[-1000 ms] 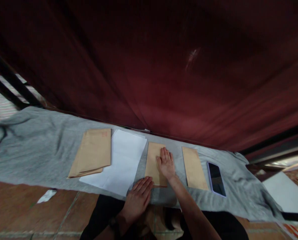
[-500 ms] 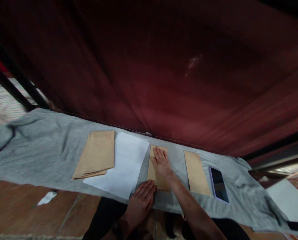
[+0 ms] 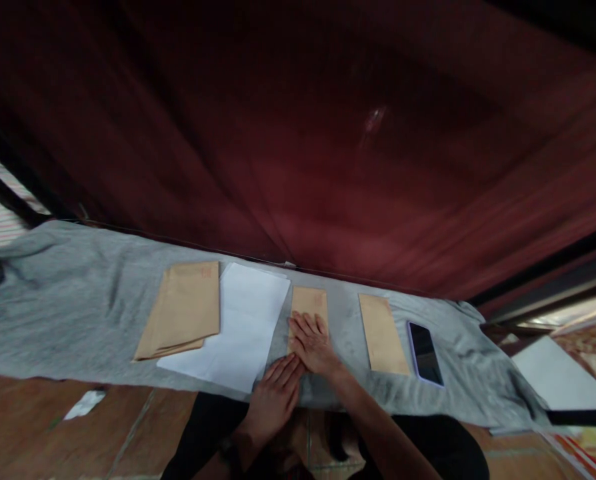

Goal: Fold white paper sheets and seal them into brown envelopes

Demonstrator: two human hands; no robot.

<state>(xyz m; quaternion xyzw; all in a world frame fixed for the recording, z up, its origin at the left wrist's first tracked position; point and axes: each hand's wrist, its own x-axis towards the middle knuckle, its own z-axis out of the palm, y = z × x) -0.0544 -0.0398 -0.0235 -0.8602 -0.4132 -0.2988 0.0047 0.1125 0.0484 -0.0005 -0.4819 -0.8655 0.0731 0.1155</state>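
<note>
A brown paper envelope (image 3: 309, 299) lies flat on the grey cloth in front of me. My right hand (image 3: 312, 343) rests on its middle, palm down with fingers stretched out. My left hand (image 3: 278, 387) lies flat at the envelope's lower left corner, its fingertips meeting the right hand. The two hands cover the lower part of the envelope. To the left are white paper sheets (image 3: 248, 313), partly under a stack of brown envelopes (image 3: 191, 303). A second single envelope (image 3: 383, 333) lies to the right, apart from both hands.
A phone (image 3: 425, 353) in a purple case lies right of the single envelope. The grey cloth (image 3: 78, 293) covers a narrow bench against a dark red hanging sheet (image 3: 298, 153). A white scrap (image 3: 85, 405) is on the tiled floor (image 3: 143, 427). A white board-like thing (image 3: 558, 373) stands at right.
My right hand has slid down the envelope towards me, baring its upper end. It now meets my left hand. The whole view has shifted slightly.
</note>
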